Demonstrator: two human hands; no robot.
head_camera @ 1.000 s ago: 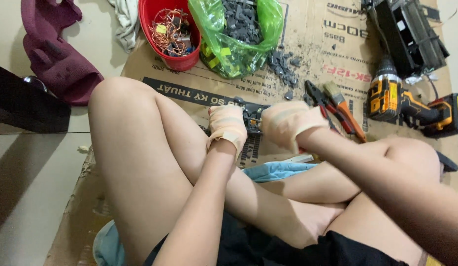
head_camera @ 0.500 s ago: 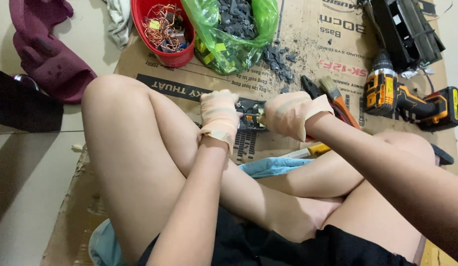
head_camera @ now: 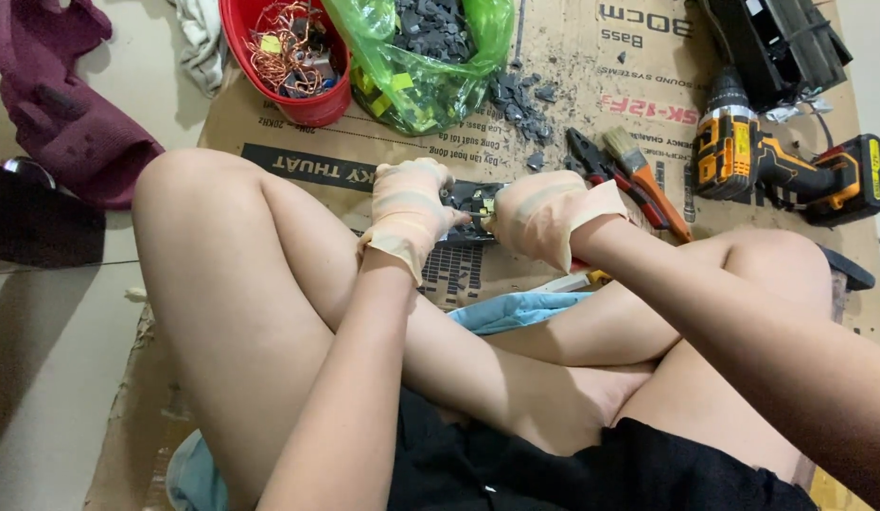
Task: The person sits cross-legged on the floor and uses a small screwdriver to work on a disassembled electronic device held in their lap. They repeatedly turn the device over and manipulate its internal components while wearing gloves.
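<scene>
Now, left hand (head_camera: 409,213): in a thin tan glove; fingers curled shut on the edge of the dark part (head_camera: 468,203); pressed close against the other hand
Right hand (head_camera: 544,216): gloved too; grip closed around a tool with a red handle peeking out near the wrist; tip of the tool hidden between the two hands, so kind of tool hard to tell
Dark part: small, black, blocky; held just above the cardboard (head_camera: 572,66), between the two knees; mostly hidden by fingers
Cardboard: flat brown sheet on the floor, printed, with a grid patch just under the hands
Red bucket (head_camera: 303,90): at the top, full of copper wire curls and small bits
Green bag (head_camera: 421,66): just beside the bucket, see-through, packed with grey-black pieces; more grey pieces (head_camera: 525,95) spilled next to it
Pliers (head_camera: 601,170): red and black handles, lying near the right hand
Brush (head_camera: 648,180): orange handle, touching the pliers
Drill (head_camera: 781,166): yellow and black, on its side at the far right
Blue cloth (head_camera: 516,310): tucked under the legs, below the hands
Purple cloth (head_camera: 66,123): bunched on the floor at the far left, well apart from the hands
</scene>
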